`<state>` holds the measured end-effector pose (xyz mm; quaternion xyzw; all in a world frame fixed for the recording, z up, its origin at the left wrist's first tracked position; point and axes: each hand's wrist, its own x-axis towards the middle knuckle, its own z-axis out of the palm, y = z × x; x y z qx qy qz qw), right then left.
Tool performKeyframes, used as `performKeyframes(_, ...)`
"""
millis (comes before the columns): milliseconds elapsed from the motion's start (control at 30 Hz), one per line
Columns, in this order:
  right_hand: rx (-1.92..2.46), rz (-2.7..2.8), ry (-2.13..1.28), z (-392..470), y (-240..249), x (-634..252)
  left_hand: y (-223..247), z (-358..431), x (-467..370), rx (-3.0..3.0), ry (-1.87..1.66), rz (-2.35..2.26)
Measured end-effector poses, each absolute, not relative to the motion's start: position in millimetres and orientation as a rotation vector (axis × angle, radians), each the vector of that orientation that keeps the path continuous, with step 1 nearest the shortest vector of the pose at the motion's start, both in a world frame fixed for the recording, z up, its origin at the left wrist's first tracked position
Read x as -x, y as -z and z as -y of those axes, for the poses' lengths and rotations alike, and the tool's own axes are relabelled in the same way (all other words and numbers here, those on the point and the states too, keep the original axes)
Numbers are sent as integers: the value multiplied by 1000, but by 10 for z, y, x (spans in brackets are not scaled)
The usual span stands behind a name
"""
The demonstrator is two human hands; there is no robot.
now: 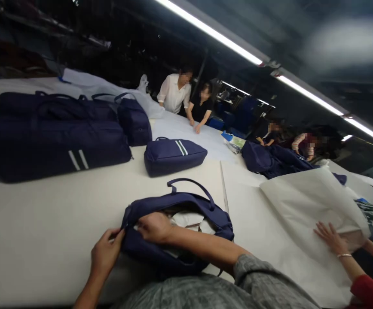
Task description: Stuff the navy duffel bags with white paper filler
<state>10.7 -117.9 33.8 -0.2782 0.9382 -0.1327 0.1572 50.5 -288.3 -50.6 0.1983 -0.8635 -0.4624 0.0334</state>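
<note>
A navy duffel bag (144, 253) lies unzipped in front of me, its strap loop standing up at the far side. Crumpled white paper (186, 219) shows inside the opening. With thumb and fingers, my left hand (106, 251) pinches the bag's left end at the edge of the opening. My right hand (156, 227) reaches across into the mouth near that same end, its fingers curled. What those fingers hold, if anything, is hidden.
A large navy bag (44, 146) and smaller navy bags (135, 122) (173, 159) stand beyond on the white table (60, 223). At right, a co-worker's hand (333, 240) lies on a big white sheet (315, 197). Several people work farther back near more navy bags (257, 156).
</note>
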Motion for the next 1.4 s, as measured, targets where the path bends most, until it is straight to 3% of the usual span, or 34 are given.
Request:
performKeyframes(167, 580, -2814, 780, 977, -242, -61, 370, 2754, -393, -608, 1608, 2577)
performKeyframes(533, 857, -2658, 487, 972, -212, 239, 511, 2796, -505, -616, 1837, 2445)
performKeyframes(700, 632, -2641, 776, 1010, -40, 227, 634, 2850, -458, -717, 1788, 2449)
performKeyframes(833, 832, -2605, 642, 930, -248, 181, 493, 2912, -505, -755, 1717, 2536)
performKeyframes(967, 1068, -2642, 254, 591, -595, -60, 5, 2824, -572, -329, 1311, 2489)
performKeyframes(1100, 649, -2725, -39, 273, -592, -206, -217, 2498, -425, 547, 1276, 2605)
performKeyframes(1300, 538, -2648, 397, 79, -398, -107, -77, 2087, 19, 968, 823, 3109)
performKeyframes(1400, 652, -2691, 630, 27, -422, -164, -113, 2164, 76, 1121, 1020, 3071)
